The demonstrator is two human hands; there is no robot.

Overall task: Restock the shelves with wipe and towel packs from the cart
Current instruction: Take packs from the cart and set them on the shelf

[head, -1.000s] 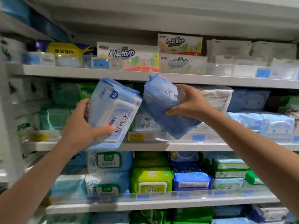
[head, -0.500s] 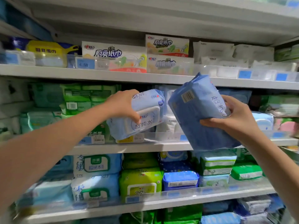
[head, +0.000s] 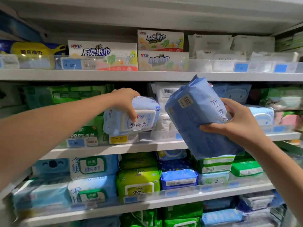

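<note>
White pks (head: 164,94) btwn light-blue pk (head: 146,122), dark-blue pk (head: 196,128).

Left hand (head: 126,102) gripping pale wipe pack (head: 131,118) on middle shelf (head: 114,149), right hand (head: 236,123) holding blue pack (head: 196,118), perhaps clear of it

The white kitchen-paper boxes (head: 102,54) read 厨房纸巾, and a blue price tag (head: 70,65) in front of them reads 4.50. The light-blue wipe pack (head: 144,118) says 超纯水 and 80. A yellow tag (head: 118,138) below it reads 9.90. The darker blue pack (head: 196,122) shows 超纯.
</note>
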